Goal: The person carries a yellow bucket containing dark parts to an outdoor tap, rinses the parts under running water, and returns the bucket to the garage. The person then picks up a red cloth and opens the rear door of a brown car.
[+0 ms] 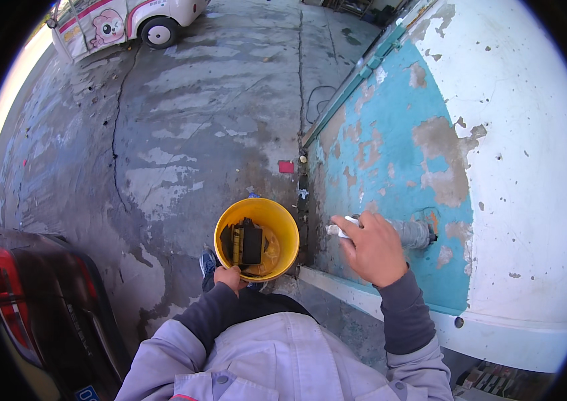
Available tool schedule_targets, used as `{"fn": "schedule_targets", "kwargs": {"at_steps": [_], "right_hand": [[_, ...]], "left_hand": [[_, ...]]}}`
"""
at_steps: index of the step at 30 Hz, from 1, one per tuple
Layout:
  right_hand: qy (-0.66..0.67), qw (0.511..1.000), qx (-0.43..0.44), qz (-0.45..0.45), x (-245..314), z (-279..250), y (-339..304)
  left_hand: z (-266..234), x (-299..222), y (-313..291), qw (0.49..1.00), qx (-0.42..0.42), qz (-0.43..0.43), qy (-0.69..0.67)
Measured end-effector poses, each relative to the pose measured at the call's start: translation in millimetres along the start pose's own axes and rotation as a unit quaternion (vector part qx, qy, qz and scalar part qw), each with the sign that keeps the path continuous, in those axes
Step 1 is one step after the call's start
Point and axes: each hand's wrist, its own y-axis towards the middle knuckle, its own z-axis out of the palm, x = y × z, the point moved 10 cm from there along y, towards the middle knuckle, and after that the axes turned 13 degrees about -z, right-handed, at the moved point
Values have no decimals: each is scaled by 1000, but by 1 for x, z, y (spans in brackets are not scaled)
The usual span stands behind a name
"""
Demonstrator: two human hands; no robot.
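My left hand point(229, 275) is closed on the near rim of a yellow bucket point(291, 230), which is held in front of my legs. Inside the bucket lie a black rectangular block point(253, 246) and other dark pieces beside a yellowish strip. To the right, my right hand point(378, 250) is closed around a white tap point(344, 226) at the end of a grey-wrapped pipe point(414, 234) that sticks out of the wall. The hand covers part of the tap. Its spout end points toward the bucket but stays apart from it.
A peeling turquoise and white wall point(397, 154) runs along the right, with a pale ledge point(344, 289) near me. A dark car point(63, 301) with red tail lights is at the lower left. Far left stands a white and pink vehicle point(113, 27). A red scrap point(286, 166) lies on the cracked concrete.
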Motion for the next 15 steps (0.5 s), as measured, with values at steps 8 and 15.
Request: {"fn": "schedule_targets", "kwargs": {"at_steps": [8, 15], "right_hand": [[90, 979, -149, 109, -11, -20, -14], [88, 980, -136, 119, -9, -5, -13]], "left_hand": [[7, 22, 12, 1000, -16, -19, 19], [12, 34, 13, 998, -10, -52, 28]]}}
